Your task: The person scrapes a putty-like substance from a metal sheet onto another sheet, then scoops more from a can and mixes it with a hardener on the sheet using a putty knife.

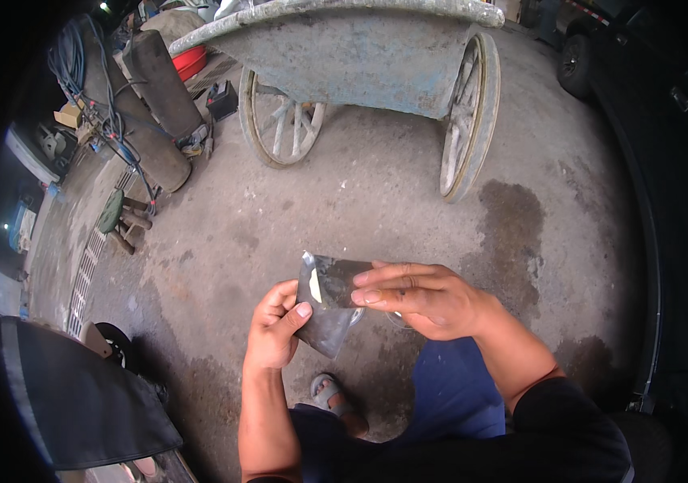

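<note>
My left hand [276,326] grips a thin, dark, flat sheet [327,331] between thumb and fingers, in front of my body. Another flat, shiny dark piece [341,282] overlaps its upper part, with a pale yellowish patch near its left end. The fingers of my right hand [422,296] lie over the right end of that upper piece, with the thumb hidden beneath. Whether the two pieces are joined cannot be told. Part of a clear, round-edged thing [399,320] shows under my right hand; what it is stays unclear.
A grey, crusted two-wheeled cart [374,72] stands ahead. To the left are gas cylinders [139,133] with coiled hoses [75,60], a car battery [222,99] and a small green stool [112,211]. A dark cover [84,398] lies at lower left; a dark vehicle [682,181] stands at right.
</note>
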Motion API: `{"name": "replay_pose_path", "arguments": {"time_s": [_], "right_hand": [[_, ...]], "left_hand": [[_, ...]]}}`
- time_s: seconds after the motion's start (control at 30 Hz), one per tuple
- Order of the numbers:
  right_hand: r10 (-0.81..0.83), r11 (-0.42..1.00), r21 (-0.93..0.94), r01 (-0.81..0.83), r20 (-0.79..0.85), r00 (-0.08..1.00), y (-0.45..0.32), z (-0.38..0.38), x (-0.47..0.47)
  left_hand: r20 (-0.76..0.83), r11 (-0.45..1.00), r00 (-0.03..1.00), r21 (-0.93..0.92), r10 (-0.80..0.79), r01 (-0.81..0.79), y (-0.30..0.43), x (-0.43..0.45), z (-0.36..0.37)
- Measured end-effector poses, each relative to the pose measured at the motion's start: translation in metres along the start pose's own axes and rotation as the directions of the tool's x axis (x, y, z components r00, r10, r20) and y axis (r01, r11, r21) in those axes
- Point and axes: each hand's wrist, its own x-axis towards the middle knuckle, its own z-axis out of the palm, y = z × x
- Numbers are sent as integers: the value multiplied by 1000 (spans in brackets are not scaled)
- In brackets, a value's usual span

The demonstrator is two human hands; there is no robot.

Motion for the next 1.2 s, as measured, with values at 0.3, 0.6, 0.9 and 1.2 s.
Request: {"name": "replay_pose_path", "arguments": {"time_s": [0.3, 0.6, 0.9, 1.2], "right_hand": [[305, 940, -143, -310, -52, 951, 34, -1, -40], [724, 368, 854, -368, -15, 690, 43, 39, -27], [537, 329, 896, -298, 83, 839, 36, 26, 14], [695, 677, 607, -416, -342, 632, 44, 33, -28]], "left_hand": [[53, 947, 999, -322, 9, 9, 5, -3, 7], [486, 602, 870, -721, 86, 344, -10, 10, 10], [114, 771, 971, -592, -209, 235, -23, 5, 16], [-460, 987, 885, -90, 74, -130, -25, 11, 35]]}}
